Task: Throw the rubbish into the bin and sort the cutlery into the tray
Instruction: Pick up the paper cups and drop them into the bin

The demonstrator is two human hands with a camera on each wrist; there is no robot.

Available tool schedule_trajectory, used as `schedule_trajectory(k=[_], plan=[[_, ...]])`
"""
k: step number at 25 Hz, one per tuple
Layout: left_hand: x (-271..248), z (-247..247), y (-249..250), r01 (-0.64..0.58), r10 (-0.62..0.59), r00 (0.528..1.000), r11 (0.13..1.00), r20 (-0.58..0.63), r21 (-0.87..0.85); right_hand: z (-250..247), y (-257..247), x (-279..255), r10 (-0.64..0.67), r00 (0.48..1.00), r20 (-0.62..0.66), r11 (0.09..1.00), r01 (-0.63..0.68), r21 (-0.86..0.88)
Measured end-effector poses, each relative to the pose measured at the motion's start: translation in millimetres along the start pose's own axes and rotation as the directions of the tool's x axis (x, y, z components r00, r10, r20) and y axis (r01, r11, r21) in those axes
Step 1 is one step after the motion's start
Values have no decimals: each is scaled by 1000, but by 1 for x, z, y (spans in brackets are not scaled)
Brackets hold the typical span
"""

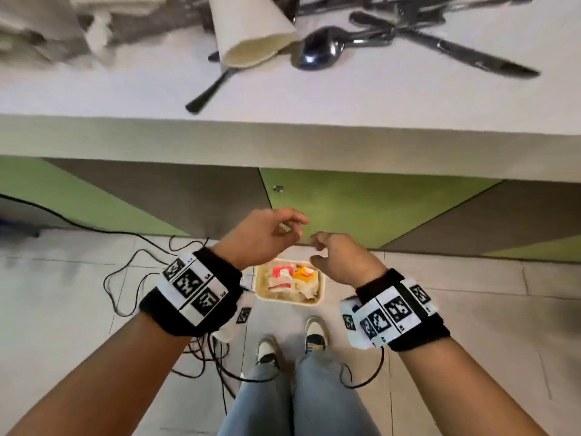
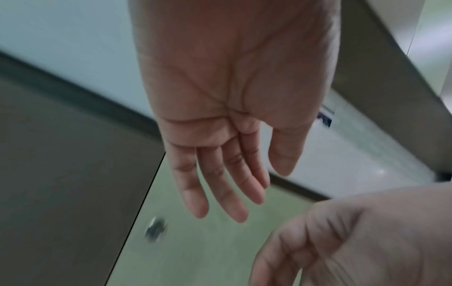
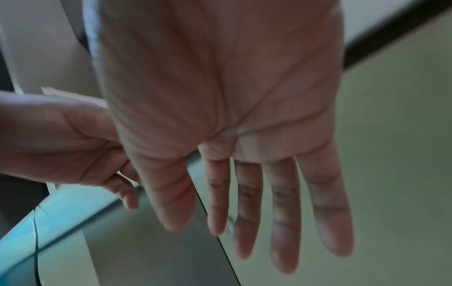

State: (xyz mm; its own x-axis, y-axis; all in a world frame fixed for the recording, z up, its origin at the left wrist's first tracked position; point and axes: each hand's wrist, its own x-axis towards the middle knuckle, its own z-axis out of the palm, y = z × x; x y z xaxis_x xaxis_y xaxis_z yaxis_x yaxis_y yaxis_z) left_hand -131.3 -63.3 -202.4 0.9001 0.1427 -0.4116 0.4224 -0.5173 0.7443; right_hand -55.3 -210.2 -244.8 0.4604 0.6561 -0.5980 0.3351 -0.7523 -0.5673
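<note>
Both my hands hover over the floor, just above a small beige bin [image 1: 318, 298] that holds red, orange and white wrappers. My left hand [image 1: 270, 237] has loosely bent fingers and holds nothing; the left wrist view shows its fingers [image 2: 220, 183] straight and bare. My right hand [image 1: 333, 256] is beside it, also holding nothing, and its fingers [image 3: 281, 212] are spread in the right wrist view. On the white table [image 1: 345, 99] above lie a tipped paper cup [image 1: 248, 29], a spoon [image 1: 317, 51], a knife [image 1: 471, 58] and a dark handle [image 1: 207, 89]. No cutlery tray is in view.
Crumpled paper napkins [image 1: 47, 23] lie at the table's far left, and more cutlery [image 1: 377, 4] at its top edge. Black cables [image 1: 132, 262] trail over the tiled floor to the left. My shoes [image 1: 292, 344] stand right behind the bin. Green and grey panels [image 1: 361, 209] front the counter.
</note>
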Motion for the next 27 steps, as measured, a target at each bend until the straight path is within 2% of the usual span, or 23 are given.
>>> schedule_trajectory(k=[2,5,8,11,13,16,18,21,27], plan=[[-15,-35,39,-58,56,996,998,-76,-32,-38,-30,-17,-69,997,17,998,69,1],[-25,-75,79,-71,64,976,997,-206,-27,-79,-62,-34,-143,990,14,989,143,-29],[-33,-106,104,-73,69,930,997,-362,1,-113,-85,-45,-219,971,-95,976,217,-38],[-34,-132,112,-55,50,852,998,-520,5,-142,-104,-46,-274,932,-235,960,279,-12],[-31,-149,110,-9,31,806,999,-591,40,-156,-114,-42,-283,908,-309,955,295,-9],[-23,-183,100,131,35,756,970,-654,203,-174,-132,-32,-298,865,-404,948,316,-25],[-13,-205,89,211,18,750,941,-661,264,-182,-146,-22,-289,839,-461,951,308,-35],[7,-233,72,316,-21,781,876,-624,365,-187,-168,-7,-233,834,-501,972,223,-80],[26,-272,46,301,15,851,805,-524,511,-180,-211,29,-78,871,-485,974,-36,-222]])
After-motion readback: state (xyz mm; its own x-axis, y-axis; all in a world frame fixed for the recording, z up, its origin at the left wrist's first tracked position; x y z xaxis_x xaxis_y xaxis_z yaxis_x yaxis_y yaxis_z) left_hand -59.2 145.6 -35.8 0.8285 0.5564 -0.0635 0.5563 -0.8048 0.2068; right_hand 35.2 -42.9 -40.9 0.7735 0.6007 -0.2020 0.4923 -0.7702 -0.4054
